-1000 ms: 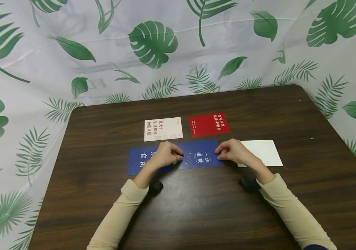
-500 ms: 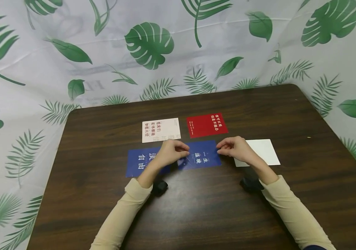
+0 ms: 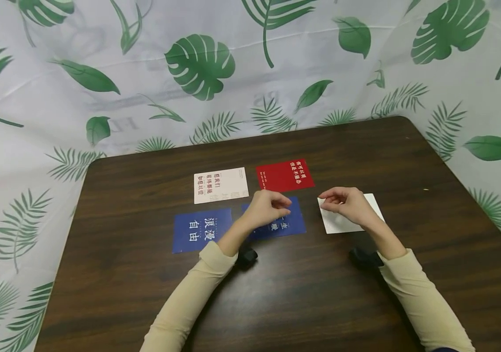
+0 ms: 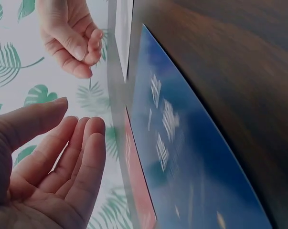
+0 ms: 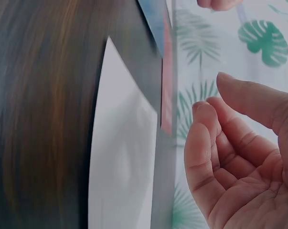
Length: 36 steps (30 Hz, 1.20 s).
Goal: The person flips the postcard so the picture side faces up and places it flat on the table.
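My left hand (image 3: 267,210) is raised over the middle blue card (image 3: 295,226) and covers part of its white lettering. In the left wrist view its relaxed fingers (image 4: 89,171) hold nothing, and a gap separates them from the card. Above the plain white card (image 3: 337,222) at the right hovers my right hand (image 3: 352,204). The right wrist view shows a space between its thumb and loosely bent fingers (image 5: 198,152), with nothing between them. Another blue card (image 3: 190,233) with white characters lies to the left of the middle one.
Behind the blue cards lie a pale pink card (image 3: 226,187) with dark red characters and a red card (image 3: 286,176). All rest on a dark wood-grain table (image 3: 276,298). A white curtain (image 3: 144,73) with green leaves hangs behind the table.
Both hands have lifted off the middle blue card and shifted right. My left hand has moved from its left edge to over it; my right hand has moved over the white card.
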Available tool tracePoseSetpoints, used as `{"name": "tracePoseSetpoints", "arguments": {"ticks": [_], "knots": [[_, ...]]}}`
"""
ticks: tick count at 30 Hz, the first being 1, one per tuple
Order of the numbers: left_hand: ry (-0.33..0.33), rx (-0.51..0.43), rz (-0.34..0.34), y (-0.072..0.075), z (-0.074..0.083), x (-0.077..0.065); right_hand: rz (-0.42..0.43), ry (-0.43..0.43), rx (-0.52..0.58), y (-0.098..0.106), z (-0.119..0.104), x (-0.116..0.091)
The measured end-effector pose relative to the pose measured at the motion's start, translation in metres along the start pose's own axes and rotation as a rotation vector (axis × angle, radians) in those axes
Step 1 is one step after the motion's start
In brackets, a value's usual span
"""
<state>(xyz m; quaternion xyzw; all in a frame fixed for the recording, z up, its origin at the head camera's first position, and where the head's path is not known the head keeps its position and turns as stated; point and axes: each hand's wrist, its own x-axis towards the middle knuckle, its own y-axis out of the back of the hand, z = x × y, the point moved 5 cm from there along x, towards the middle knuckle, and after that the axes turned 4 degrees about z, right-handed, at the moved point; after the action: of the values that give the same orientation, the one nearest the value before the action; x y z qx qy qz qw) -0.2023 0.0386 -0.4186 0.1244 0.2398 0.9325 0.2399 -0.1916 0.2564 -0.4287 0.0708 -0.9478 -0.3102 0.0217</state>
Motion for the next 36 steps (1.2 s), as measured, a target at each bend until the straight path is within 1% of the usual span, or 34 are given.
{"name": "tracePoseSetpoints", "arguments": {"ticks": [4, 8, 13, 15, 20, 26, 31, 36], "knots": [[-0.009, -0.012, -0.016, -0.014, 0.007, 0.011, 0.038, -0.007, -0.024, 0.012, 0.006, -0.003], [0.001, -0.041, -0.029, -0.029, 0.011, 0.023, 0.062, -0.001, -0.035, 0.022, 0.012, -0.005], [0.046, -0.055, -0.035, -0.046, 0.012, 0.037, 0.097, 0.006, -0.035, 0.033, 0.02, -0.007], [0.068, -0.056, -0.036, -0.052, 0.012, 0.042, 0.109, -0.013, -0.04, 0.038, 0.024, -0.007], [0.117, -0.048, -0.045, -0.063, 0.012, 0.051, 0.125, -0.104, -0.063, 0.049, 0.036, -0.011], [0.143, 0.013, -0.043, -0.075, 0.009, 0.061, 0.129, -0.175, -0.118, 0.061, 0.048, -0.014], [0.133, 0.093, -0.057, -0.08, 0.009, 0.065, 0.115, -0.222, -0.167, 0.065, 0.056, -0.014], [0.119, 0.182, -0.058, -0.082, 0.011, 0.068, 0.075, -0.239, -0.188, 0.065, 0.062, -0.013]]}}
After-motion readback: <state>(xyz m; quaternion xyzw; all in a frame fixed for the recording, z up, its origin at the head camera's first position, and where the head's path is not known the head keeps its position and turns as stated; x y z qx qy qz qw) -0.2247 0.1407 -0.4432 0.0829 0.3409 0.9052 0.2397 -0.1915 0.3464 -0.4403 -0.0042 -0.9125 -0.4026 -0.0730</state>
